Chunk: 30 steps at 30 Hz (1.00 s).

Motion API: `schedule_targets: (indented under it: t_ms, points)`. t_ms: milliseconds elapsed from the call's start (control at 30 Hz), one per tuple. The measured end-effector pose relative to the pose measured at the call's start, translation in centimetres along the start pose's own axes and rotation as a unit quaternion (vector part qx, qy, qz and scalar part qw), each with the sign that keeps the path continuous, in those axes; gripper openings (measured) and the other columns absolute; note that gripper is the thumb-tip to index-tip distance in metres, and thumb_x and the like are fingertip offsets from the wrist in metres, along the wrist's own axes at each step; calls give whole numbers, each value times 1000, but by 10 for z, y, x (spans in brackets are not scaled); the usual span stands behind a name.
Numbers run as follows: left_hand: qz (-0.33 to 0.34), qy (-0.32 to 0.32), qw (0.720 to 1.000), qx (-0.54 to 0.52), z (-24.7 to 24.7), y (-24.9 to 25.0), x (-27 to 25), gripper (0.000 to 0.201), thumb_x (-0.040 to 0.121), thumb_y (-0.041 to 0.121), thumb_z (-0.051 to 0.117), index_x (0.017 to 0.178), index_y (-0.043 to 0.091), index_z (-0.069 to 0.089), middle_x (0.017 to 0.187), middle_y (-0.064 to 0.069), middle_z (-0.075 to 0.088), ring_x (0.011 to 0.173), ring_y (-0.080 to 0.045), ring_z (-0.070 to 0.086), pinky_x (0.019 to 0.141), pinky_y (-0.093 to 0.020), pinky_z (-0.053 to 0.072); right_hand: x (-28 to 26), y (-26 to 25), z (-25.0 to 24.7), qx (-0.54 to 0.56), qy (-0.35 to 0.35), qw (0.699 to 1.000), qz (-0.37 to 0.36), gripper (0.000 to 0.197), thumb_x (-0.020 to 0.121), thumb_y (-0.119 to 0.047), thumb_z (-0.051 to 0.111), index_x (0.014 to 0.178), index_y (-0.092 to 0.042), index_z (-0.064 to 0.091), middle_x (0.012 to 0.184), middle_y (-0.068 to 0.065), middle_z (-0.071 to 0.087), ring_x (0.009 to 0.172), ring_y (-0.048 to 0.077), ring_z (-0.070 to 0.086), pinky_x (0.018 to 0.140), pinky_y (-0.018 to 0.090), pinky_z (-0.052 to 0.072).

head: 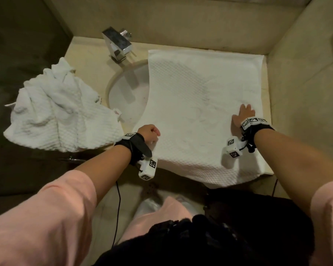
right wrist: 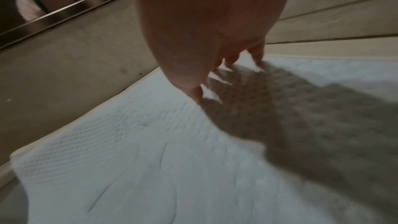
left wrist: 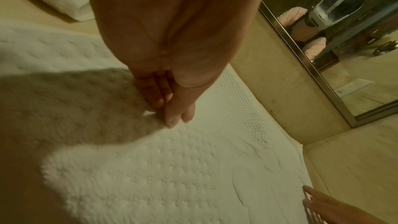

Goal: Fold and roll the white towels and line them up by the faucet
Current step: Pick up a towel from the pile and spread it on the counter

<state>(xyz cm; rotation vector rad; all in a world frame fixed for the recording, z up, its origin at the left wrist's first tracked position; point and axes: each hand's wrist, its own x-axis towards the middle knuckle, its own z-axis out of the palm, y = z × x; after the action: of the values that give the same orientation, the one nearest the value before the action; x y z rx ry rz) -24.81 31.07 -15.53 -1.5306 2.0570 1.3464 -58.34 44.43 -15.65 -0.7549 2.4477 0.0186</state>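
Note:
A white waffle-textured towel (head: 190, 89) lies spread flat on the counter right of the faucet (head: 117, 43), its left part hanging over the sink (head: 127, 96). My left hand (head: 151, 132) is at the towel's near left edge; in the left wrist view its fingers (left wrist: 170, 113) are held together, tips down on the towel (left wrist: 172, 168). My right hand (head: 243, 114) lies flat with spread fingers (right wrist: 257, 57) on the towel (right wrist: 129, 159) near its right edge. A second white towel (head: 56, 112) lies crumpled on the counter left of the sink.
A beige wall (head: 300, 77) rises close along the towel's right edge, and a back wall with a metal-framed mirror (left wrist: 323, 60) stands behind. The counter's front edge (head: 265, 174) runs just below the towel. A white bag sits on the floor (head: 152, 204).

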Motion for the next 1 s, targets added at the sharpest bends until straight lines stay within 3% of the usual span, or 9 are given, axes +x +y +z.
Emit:
schedule_targets:
  t_ms: [100, 133, 167, 367, 500, 567, 733, 833, 1000]
  points:
    - [7, -20, 1000, -12, -1, -3, 3, 22, 83, -7, 61, 83, 15, 62, 71, 3, 55, 81, -21, 53, 80, -30, 48, -22, -7, 10, -16, 4, 1000, 9, 62, 101, -23, 34, 153, -12, 2, 159, 13, -4, 146, 36, -1, 116, 54, 13]
    - [8, -24, 1000, -14, -1, -4, 4, 24, 83, -8, 61, 80, 16, 62, 68, 3, 53, 80, -21, 53, 83, -33, 49, -28, -7, 17, 0, 12, 1000, 10, 57, 101, -25, 34, 151, -10, 12, 160, 12, -4, 146, 35, -1, 116, 55, 13]
    - [9, -23, 1000, -14, -1, -5, 5, 26, 82, -9, 61, 78, 17, 62, 67, 3, 53, 80, -21, 53, 84, -33, 49, -34, -5, 25, 24, 25, 999, 10, 60, 101, -28, 34, 154, -18, 7, 160, 10, -5, 147, 33, -2, 116, 56, 13]
    - [1, -16, 1000, -23, 3, -4, 9, 28, 84, -11, 58, 76, 15, 62, 69, 3, 51, 82, -21, 50, 82, -32, 48, -76, 31, 66, 114, 132, 984, 28, 54, 99, -23, 40, 149, -12, 24, 160, 7, 10, 147, 24, 10, 118, 41, 16]
    - [8, -18, 1000, -23, 4, -3, 9, 23, 85, -12, 58, 82, 11, 62, 70, 1, 49, 84, -21, 49, 81, -32, 47, -117, 56, 93, 189, 248, 943, 120, 43, 90, -14, 52, 131, -1, 45, 144, 17, 37, 133, 33, 32, 109, 41, 28]
    - [9, -19, 999, -26, 3, -3, 9, 24, 85, -12, 58, 78, 11, 62, 70, 1, 50, 82, -21, 50, 75, -30, 47, -136, 62, 103, 221, 281, 913, 199, 39, 87, -14, 54, 123, 0, 48, 137, 19, 40, 129, 35, 33, 103, 40, 29]
    - [5, -21, 998, -56, 4, -1, 4, 31, 89, -13, 50, 70, 11, 57, 68, -6, 55, 60, -16, 51, 50, -22, 45, -160, 62, 106, 392, 207, 827, 346, 55, 88, -18, 56, 133, 2, 32, 142, 20, 32, 127, 37, 37, 99, 41, 34]
    - [4, -22, 997, -69, 2, -2, 2, 31, 89, -14, 48, 70, 9, 57, 66, -8, 55, 57, -17, 51, 38, -15, 44, -164, 67, 100, 478, 120, 791, 363, 62, 87, -23, 56, 137, -4, 26, 137, 15, 39, 119, 36, 48, 85, 36, 37]
    - [-5, -35, 995, -88, 0, -2, 2, 30, 86, -13, 54, 70, 11, 59, 69, -7, 57, 61, -16, 53, 51, -23, 44, -158, 78, 105, 543, 102, 749, 366, 61, 79, -18, 64, 133, -2, 39, 124, 9, 53, 107, 33, 56, 76, 35, 46]
